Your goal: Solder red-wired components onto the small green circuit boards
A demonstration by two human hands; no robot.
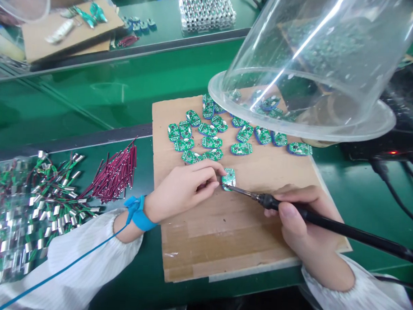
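Both our hands are over the cardboard. Near its middle lies one circuit, our work. Our left hand has curled fingers, a fingertip at that circuit's left edge; whether they pinch a wire, we cannot tell. Our right hand grips the iron, its tip at the circuit's near edge. More circuits lie across the cardboard's far part, under and beside a clear hood. Left of the cardboard we have red wires and, farther left, metal parts.
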